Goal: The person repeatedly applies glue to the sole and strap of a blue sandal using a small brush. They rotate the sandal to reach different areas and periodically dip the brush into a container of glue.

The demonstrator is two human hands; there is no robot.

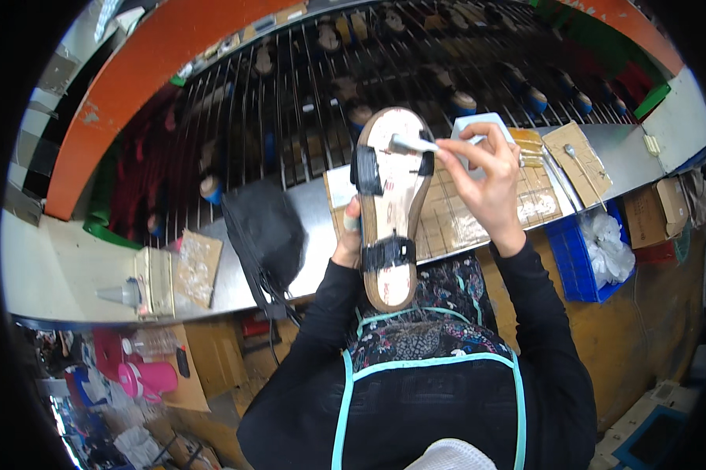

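Observation:
Upright in front of me is a sandal (392,210) with a pale insole, a brown sole edge and black straps across its upper and lower parts. My left hand (350,236) grips its left side; the thumb shows at the edge, while the other fingers are hidden behind the sole. Between the thumb and fingers of my right hand (490,176) is a small brush (417,144) with a pale handle. Its dark tip lies over the insole near the sandal's upper end, seemingly touching it. Behind my right hand sits a pale blue container (469,122).
A cardboard sheet (466,227) covers part of the metal worktop. On the left lies a black bag (263,235). Another brush (576,157) rests on cardboard at right, above a blue crate (568,254) holding plastic. Beyond runs a rack of metal rods (290,102) carrying several footwear pieces.

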